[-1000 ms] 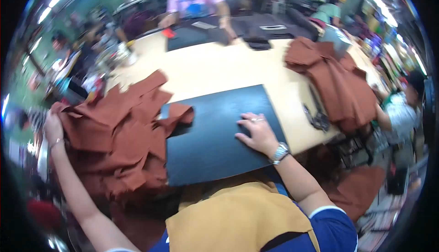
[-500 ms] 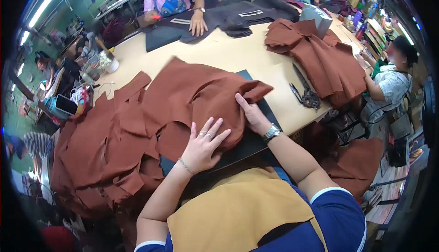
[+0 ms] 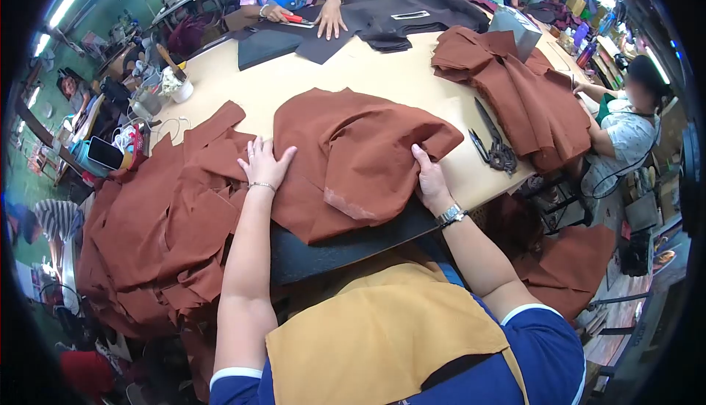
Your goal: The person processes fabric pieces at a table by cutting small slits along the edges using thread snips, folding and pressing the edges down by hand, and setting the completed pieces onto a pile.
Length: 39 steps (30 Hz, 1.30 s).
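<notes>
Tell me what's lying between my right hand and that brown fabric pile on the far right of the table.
A pair of black scissors lies on bare tabletop between your right hand and the pile, seen in the head view.

Garment workshop, by the look of it: long cutting table [image 3: 382, 74] heaped with rust-brown fabric pieces [image 3: 162, 221], heavy tailor's shears [image 3: 494, 147] beside them, dark cloth [image 3: 368, 26] spread before another worker at the far end, more seated workers around, fluorescent tubes overhead
</notes>
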{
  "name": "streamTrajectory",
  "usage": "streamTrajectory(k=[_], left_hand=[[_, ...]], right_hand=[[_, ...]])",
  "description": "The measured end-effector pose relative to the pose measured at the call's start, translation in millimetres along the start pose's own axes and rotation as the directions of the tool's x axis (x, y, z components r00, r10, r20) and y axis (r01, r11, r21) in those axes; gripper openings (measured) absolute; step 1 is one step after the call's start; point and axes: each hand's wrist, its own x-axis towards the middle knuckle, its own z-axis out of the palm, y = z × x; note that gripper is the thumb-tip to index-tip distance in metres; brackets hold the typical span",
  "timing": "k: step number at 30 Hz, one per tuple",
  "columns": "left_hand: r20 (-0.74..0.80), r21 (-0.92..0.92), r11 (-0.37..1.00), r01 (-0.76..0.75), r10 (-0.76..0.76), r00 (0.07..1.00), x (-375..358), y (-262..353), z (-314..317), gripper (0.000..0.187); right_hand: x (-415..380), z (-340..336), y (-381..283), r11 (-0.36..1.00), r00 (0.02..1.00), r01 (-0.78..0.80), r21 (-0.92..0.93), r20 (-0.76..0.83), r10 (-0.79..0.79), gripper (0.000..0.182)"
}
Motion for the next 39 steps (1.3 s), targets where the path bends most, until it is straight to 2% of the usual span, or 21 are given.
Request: streamTrajectory(k=[4,6,8,12,16,17,19,20,21,24,26,27,28,29,31,32,34,35,36,38,39], left_hand=[[-0.043,-0.143,0.99,0.002,-0.008,0.999,16.3,0.0,-13.9,0.056],[-0.357,-0.574,0.815,-0.082,-0.159,0.921,14.1,-0.3,-17.5,0.038],[-0.47,-0.707,0.699,-0.112,-0.345,0.813,46.8,-53.4,14.5,0.041],[-0.615,-0.62,0.779,-0.096,-0.406,0.676,18.5,-87.1,-55.9,0.038],[-0.735,-0.636,0.759,-0.142,-0.538,0.413,34.8,-245.8,-111.3,0.037],[-0.714,-0.653,0.757,-0.007,-0.612,0.341,22.9,-262.8,-146.7,0.037],[-0.837,-0.528,0.848,-0.051,-0.509,0.199,11.2,-342.6,-189.6,0.044],[-0.879,-0.388,0.915,0.108,-0.403,0.254,-0.1,-390.5,-209.2,0.056],[-0.8,-0.295,0.872,0.39,-0.449,0.399,-25.0,-369.9,-230.6,0.072],[-0.813,0.155,0.651,0.743,-0.344,0.47,-41.3,-358.9,-223.3,0.09],[-0.756,0.07,0.953,0.296,-0.143,0.638,-59.2,-231.7,-207.0,0.085],[-0.657,-0.128,0.991,-0.029,-0.062,0.751,-67.8,-164.2,-192.4,0.077],[-0.476,-0.436,0.874,-0.212,-0.024,0.879,-75.6,-109.8,-173.6,0.071],[-0.377,-0.428,0.858,-0.282,0.114,0.919,-88.0,-65.0,-148.9,0.075],[-0.193,-0.479,0.782,-0.399,0.349,0.917,-105.1,-8.6,-102.3,0.087],[-0.142,-0.414,0.786,-0.46,0.444,0.885,-109.8,6.5,-84.0,0.088],[0.069,-0.362,0.836,-0.412,0.465,0.883,-116.6,16.8,-44.6,0.089],[0.015,-0.466,0.766,-0.442,0.506,0.862,-116.8,21.6,-35.9,0.09],[-0.043,-0.562,0.682,-0.467,0.54,0.84,-118.0,27.1,-29.1,0.091],[-0.127,-0.435,0.741,-0.512,0.512,0.849,-124.5,29.0,-27.9,0.067],[-0.132,-0.411,0.734,-0.54,0.538,0.832,-121.9,26.1,-30.3,0.059]], right_hand=[[-1.5,3.0,-5.6,0.991,0.993,-0.023,0.133,-0.111,0.037,0.047],[1.8,-0.3,-8.0,0.983,0.985,0.036,0.18,-0.171,-0.004,0.049],[3.5,-3.2,-10.0,0.967,0.971,0.079,0.24,-0.238,-0.02,0.051],[18.7,-24.5,-18.8,0.922,0.921,0.214,0.322,-0.381,-0.081,0.054],[22.4,-54.8,-40.3,0.96,0.879,0.162,0.227,-0.476,-0.035,0.053],[19.2,-55.7,-48.1,0.967,0.889,0.143,0.212,-0.457,-0.031,0.05],[15.3,-61.3,-55.9,0.978,0.913,0.11,0.179,-0.408,-0.028,0.044],[15.5,-61.2,-59.1,0.984,0.916,0.107,0.139,-0.4,-0.043,0.043],[16.3,-58.5,-62.1,0.989,0.919,0.104,0.102,-0.389,-0.057,0.042],[16.2,-34.1,-62.7,0.985,0.952,0.173,0.011,-0.258,-0.164,0.036],[9.0,1.1,-69.4,0.979,0.974,0.185,-0.088,-0.116,-0.195,0.032],[2.1,18.3,-71.0,0.918,0.988,0.134,-0.373,-0.026,-0.154,0.029],[-5.7,32.3,-68.8,0.768,0.995,0.094,-0.634,0.048,-0.082,0.025],[-10.3,39.5,-61.7,0.485,0.94,0.313,-0.817,0.34,-0.035,0.026],[-31.4,69.1,-62.2,0.069,0.651,0.733,-0.677,0.728,0.216,0.029],[-49.6,86.4,-72.2,0.003,0.457,0.874,-0.485,0.826,0.329,0.031],[-68.7,81.6,-66.3,0.085,0.406,0.86,-0.504,0.775,0.484,0.047],[-75.9,81.0,-75.3,0.192,0.415,0.794,-0.577,0.745,0.522,0.058],[-73.0,75.8,-77.8,0.282,0.448,0.75,-0.599,0.773,0.45,0.061],[-58.3,62.7,-78.3,0.466,0.525,0.647,-0.603,0.796,0.301,0.067],[-46.8,52.9,-74.1,0.415,0.596,0.695,-0.587,0.793,0.124,0.068]])
